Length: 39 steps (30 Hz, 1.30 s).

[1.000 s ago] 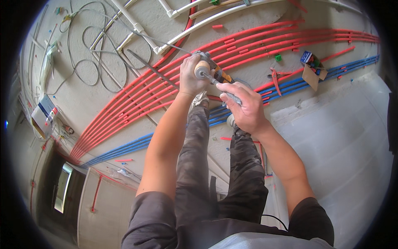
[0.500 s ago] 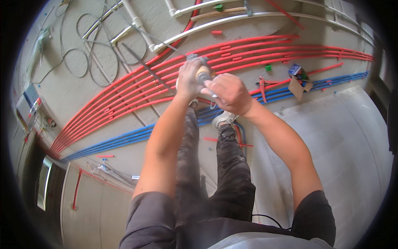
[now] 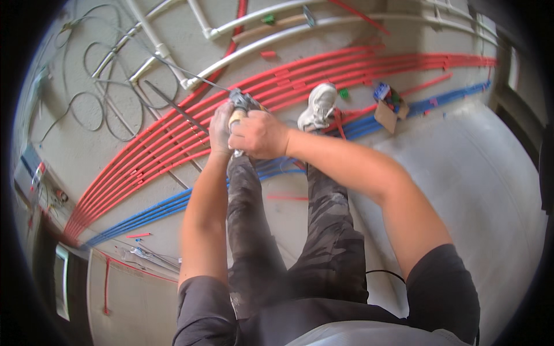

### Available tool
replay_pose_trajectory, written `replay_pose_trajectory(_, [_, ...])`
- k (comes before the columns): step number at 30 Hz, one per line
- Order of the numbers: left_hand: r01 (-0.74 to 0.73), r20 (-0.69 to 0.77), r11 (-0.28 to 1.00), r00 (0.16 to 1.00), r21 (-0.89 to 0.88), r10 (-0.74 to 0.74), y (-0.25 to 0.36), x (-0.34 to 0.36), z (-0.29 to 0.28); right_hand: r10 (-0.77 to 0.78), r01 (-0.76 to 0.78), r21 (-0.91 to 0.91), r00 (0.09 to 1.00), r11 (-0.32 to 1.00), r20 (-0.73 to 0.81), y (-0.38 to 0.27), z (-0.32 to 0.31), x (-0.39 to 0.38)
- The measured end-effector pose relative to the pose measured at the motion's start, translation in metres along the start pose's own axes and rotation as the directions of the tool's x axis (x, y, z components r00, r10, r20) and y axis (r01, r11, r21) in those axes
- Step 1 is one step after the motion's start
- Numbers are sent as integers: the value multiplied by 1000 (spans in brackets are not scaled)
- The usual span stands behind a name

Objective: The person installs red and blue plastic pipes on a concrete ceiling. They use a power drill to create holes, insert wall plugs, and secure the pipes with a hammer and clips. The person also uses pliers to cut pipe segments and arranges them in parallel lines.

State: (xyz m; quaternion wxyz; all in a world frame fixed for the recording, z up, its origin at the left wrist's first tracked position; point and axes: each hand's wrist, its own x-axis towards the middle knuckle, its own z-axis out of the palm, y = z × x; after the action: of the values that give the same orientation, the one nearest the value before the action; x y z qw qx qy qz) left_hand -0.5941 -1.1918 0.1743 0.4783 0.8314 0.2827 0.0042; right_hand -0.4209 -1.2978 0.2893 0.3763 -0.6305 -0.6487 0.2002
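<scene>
You're holding the corded power tool [image 3: 241, 101] with both hands, up in front of your left leg; from this view it's lining up over the red pipes [image 3: 415, 61]. Your left hand [image 3: 220, 128] is wrapping the tool's left side, partly blurred. Your right hand [image 3: 258, 134] is closing in a fist around the front end, just below the tan collar [image 3: 237, 117], and touching or nearly touching the left; can't tell which. It's hiding the tip, so can't tell what's sitting there. Grey cable [image 3: 212, 83] is running from the tool's head up-left into loops on the floor [image 3: 323, 46]. Your right shoe [image 3: 319, 106] is covering part of the red run, with a green block [image 3: 344, 93] sitting just beside the toe. An open carton [image 3: 385, 117] is standing right of the shoe, flaps out. Blue pipes [image 3: 161, 212] are running on your side of the red ones, passing behind your legs. White pipes [image 3: 148, 29] are lying beyond the red, top of view.
</scene>
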Motion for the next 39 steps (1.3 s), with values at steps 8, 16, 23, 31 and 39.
replay_pose_trajectory(8, [514, -277, 478, 419, -712, -865, 57, -43, 84, 147, -146, 28, 989, 989, -24, -31, 9, -12])
replay_pose_trajectory(16, [389, 49, 95, 344, -916, -938, 129, 2, 99, 709, -689, 256, 705, 678, 21, -2, -88, -114])
replay_pose_trajectory(23, [775, 584, -75, 405, -628, -704, 339, 23, -9, 918, -496, 821, 109, -283, 382, 79, -100, -255])
replay_pose_trajectory(31, [680, 197, 672, 731, -293, -654, 328, 79, -22, 662, 68, 824, 633, -563, 401, 15, -204, -251])
replay_pose_trajectory(39, [334, -160, 921, 939, 200, -305, 227, 85, 11, 889, 74, 910, 260, -407, 377, -70, -198, -176])
